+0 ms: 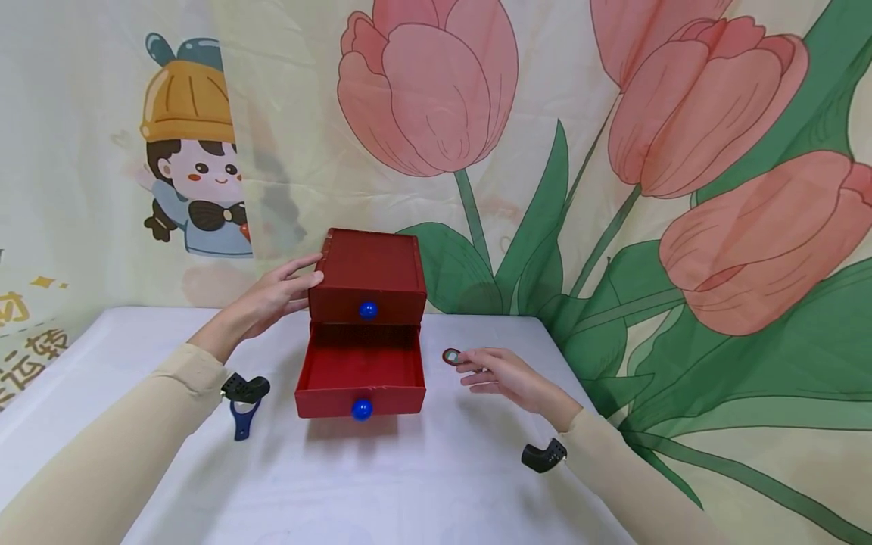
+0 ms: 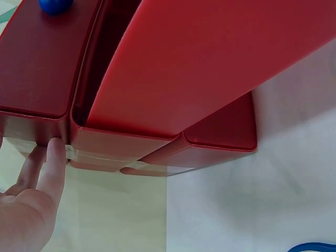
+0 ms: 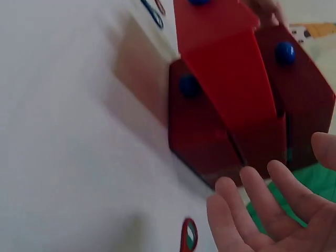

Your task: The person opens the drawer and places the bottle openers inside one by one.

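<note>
A red drawer cabinet (image 1: 373, 261) with blue round knobs stands on the table. Its middle drawer (image 1: 361, 371) is pulled out, and the inside shows bare. My left hand (image 1: 275, 295) rests its fingers against the cabinet's upper left side, seen also in the left wrist view. To the right of the cabinet, my right hand (image 1: 507, 375) hovers with fingers extended, holding nothing. Right at its fingertips in the head view lies a small red-rimmed oval thing (image 1: 448, 356); the right wrist view shows it as a red loop (image 3: 185, 236), its lower end cut off.
On the left of the white table (image 1: 422, 484) lies a blue tool (image 1: 242, 425) with a forked, looped head, partly hidden behind the black wrist camera (image 1: 245, 387). A curtain printed with tulips (image 1: 436, 98) hangs directly behind the table.
</note>
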The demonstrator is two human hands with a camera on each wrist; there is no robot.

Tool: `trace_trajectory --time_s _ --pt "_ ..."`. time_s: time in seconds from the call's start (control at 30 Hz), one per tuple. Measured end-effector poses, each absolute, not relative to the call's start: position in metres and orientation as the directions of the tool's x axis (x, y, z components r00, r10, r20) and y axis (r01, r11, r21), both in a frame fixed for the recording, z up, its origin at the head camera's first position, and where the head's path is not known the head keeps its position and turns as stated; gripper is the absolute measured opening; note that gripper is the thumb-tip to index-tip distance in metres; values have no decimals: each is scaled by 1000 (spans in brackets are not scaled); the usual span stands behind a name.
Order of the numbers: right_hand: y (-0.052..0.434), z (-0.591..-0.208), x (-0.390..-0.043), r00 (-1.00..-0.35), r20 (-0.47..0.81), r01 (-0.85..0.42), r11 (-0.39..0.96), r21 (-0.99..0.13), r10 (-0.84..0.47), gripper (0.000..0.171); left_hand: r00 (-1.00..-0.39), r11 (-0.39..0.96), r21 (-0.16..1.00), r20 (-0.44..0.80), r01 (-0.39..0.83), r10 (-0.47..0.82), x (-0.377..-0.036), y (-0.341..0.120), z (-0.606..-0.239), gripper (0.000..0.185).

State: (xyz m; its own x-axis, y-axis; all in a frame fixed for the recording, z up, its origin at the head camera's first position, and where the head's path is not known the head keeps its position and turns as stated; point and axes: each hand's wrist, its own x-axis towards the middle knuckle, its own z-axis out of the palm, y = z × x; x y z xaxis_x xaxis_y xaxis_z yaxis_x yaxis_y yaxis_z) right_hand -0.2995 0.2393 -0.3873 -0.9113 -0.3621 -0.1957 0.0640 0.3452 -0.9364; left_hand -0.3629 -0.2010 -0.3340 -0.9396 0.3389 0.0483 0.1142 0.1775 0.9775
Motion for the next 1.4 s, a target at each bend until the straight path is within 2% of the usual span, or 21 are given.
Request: trace_trajectory --time_s 0.17,0.27,0.5,0.8,1.07,1.4 --pt "248 -394 -325 -963 -30 -140 592 -793 -268 47 -939 183 977 42 110 341 -364 -200 -334 87" --pt "251 -403 -339 -972 53 -202 700 -685 -228 43 -938 185 976 42 112 345 -365 -200 -334 86" --pt "247 -423 -367 -944 146 -322 723 -611 -296 48 -936 184 975 52 123 349 -365 -202 -335 86" --pt "240 -447 -390 -949 81 -294 766 -572 -303 57 -937 192 974 48 121 346 -364 -201 -336 86" --pt "238 -457 -395 -946 65 -307 812 -496 -318 58 -936 182 976 52 122 348 -366 -200 -334 86" --pt "234 -461 -391 -962 26 -245 816 -524 -272 55 -938 182 977 45 113 343 -364 -201 -334 87"
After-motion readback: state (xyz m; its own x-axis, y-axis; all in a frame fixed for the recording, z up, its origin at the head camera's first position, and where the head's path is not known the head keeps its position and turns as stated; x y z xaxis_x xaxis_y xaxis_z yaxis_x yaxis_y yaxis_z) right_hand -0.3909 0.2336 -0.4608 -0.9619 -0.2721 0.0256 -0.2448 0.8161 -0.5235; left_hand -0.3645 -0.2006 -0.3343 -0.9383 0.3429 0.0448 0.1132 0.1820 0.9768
